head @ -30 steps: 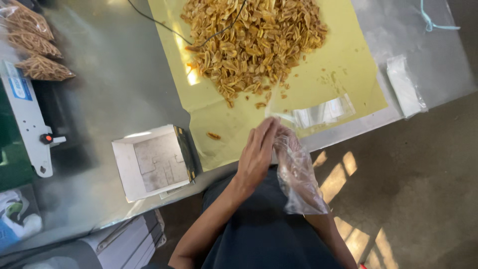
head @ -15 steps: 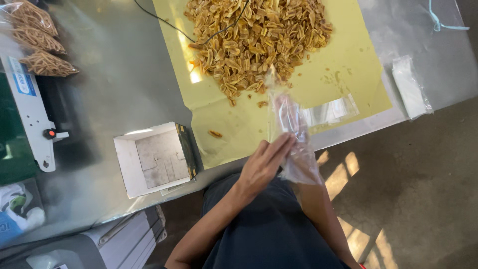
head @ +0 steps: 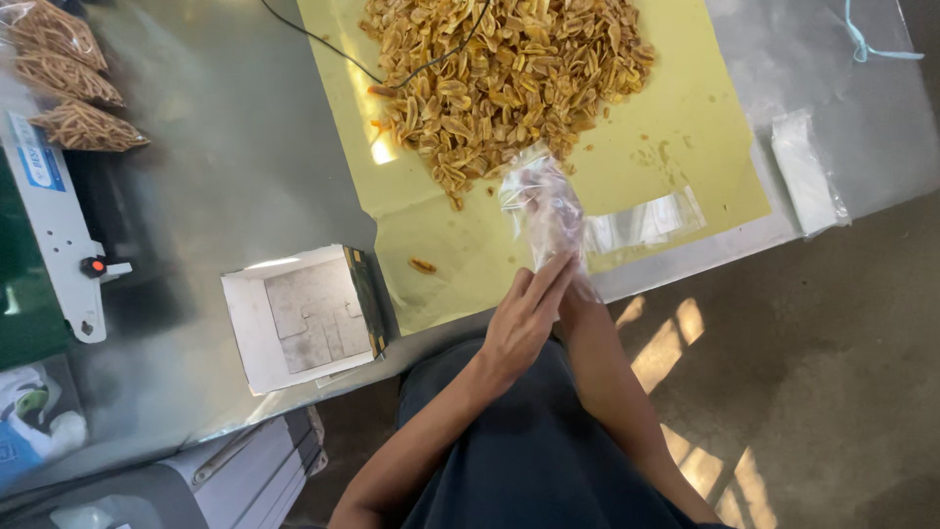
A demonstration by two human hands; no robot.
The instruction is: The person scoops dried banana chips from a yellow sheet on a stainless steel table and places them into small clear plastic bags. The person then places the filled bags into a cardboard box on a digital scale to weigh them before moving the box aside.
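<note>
Just beyond my hands, the chip pile (head: 504, 83) waits. Right hand (head: 551, 217) sits inside the clear bag (head: 545, 201), spreading it; left hand (head: 524, 313) pinches its mouth.

A clear, faintly glinting plastic bag (head: 544, 211) shows against a pale yellow sheet (head: 685, 127), on which lies a heap of golden-brown fried chips (head: 504, 73) crossed by a thin black cable (head: 323, 41). The sheet rests on a dull silver-grey metal table (head: 215, 167), where a small open box (head: 299, 318) is white and grey inside with a dark green and yellow edge. The floor (head: 832, 392) is brownish grey with bright patches of sunlight, and the garment (head: 529, 460) at the bottom is dark navy.
</note>
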